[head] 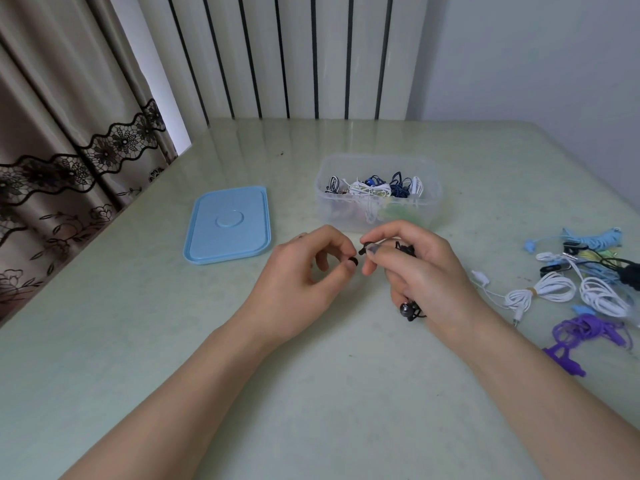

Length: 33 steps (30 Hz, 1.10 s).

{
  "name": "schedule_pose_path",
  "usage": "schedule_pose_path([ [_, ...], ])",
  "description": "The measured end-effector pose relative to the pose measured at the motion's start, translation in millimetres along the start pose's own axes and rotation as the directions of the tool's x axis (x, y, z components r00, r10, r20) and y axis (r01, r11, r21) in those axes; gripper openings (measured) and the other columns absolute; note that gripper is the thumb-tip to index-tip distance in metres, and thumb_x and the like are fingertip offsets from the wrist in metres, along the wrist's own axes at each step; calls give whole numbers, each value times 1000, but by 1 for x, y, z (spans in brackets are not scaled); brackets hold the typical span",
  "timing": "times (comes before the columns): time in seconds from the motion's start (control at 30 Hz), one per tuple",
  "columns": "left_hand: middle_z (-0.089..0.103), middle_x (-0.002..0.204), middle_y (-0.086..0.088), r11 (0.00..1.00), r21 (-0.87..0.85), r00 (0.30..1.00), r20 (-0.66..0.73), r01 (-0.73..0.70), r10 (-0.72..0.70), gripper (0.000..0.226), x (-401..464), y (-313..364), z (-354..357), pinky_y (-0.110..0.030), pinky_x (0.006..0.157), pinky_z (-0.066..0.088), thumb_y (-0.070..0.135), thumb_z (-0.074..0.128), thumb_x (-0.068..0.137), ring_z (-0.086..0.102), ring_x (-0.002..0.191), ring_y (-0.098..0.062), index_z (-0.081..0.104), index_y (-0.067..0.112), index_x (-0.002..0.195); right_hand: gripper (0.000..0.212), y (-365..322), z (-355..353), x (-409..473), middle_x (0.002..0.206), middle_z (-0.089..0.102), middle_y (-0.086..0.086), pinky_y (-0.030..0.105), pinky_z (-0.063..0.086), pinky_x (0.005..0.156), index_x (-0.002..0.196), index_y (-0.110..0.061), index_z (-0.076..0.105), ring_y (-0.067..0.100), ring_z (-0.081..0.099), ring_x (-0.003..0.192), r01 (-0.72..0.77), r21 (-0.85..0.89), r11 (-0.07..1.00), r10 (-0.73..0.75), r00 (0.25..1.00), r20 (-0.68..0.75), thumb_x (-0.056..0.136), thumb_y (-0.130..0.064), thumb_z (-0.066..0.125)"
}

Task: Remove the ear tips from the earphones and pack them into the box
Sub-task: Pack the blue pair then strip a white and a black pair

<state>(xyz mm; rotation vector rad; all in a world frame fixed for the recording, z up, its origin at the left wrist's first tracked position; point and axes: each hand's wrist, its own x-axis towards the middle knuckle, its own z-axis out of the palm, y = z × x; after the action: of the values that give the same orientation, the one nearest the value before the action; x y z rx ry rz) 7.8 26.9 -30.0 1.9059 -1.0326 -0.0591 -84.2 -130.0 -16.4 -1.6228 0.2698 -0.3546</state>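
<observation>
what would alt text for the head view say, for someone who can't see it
Over a pale green table, the left hand pinches a small black ear tip just pulled from the black earphones gripped in the right hand. Behind sits an open clear box of coiled earphones, its blue lid to the left; more bundled earphones lie at right.

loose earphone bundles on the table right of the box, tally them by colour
Counting only bundles that are clearly separate:
white coiled earphone bundles: 2
light blue earphone bundle: 1
purple earphone bundle: 1
black earphone bundle: 1
Total: 5. The tangle behind them hides any others.
</observation>
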Motion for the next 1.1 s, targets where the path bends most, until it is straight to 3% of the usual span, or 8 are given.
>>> schedule_pose_path([
  [0.17,65,84,14,998,-69,1000,-22,10,-11,10,1,-2,0,-18,70,39,13,66,95,51,77,-12,63,22,92,11,-1,2,-4,75,70,9,27,33,47,99,-11,65,4,35,38,16,-39,999,-14,998,53,92,-4,59],
  [0.47,64,80,15,990,-133,999,-15,41,-44,15,1,-2,-1,-30,71,42,11,65,96,53,77,-18,65,24,88,7,0,3,-4,81,75,9,31,32,49,100,-11,61,11,30,37,-6,-38,999,8,999,54,94,-8,59],
  [0.6,67,81,14,984,-167,998,-5,63,-65,14,1,-1,-2,-27,71,42,10,65,96,53,80,-22,68,23,91,7,1,2,-4,82,76,8,34,33,49,100,-11,60,14,29,37,2,-51,999,0,999,36,95,-9,58],
  [0.87,66,81,16,981,-176,996,-13,84,-88,14,1,-1,-2,-24,69,41,10,67,95,48,74,-10,68,23,90,6,0,1,-4,82,75,11,30,31,48,99,-9,60,12,27,35,5,-21,1000,-4,999,38,95,-7,56],
  [1.1,68,80,13,980,-187,997,-7,75,-77,14,1,0,-3,-27,68,41,7,65,94,48,73,-14,68,21,91,5,1,3,-7,81,75,8,30,34,42,98,-12,61,21,28,40,38,-67,997,-33,997,75,96,-9,57],
])
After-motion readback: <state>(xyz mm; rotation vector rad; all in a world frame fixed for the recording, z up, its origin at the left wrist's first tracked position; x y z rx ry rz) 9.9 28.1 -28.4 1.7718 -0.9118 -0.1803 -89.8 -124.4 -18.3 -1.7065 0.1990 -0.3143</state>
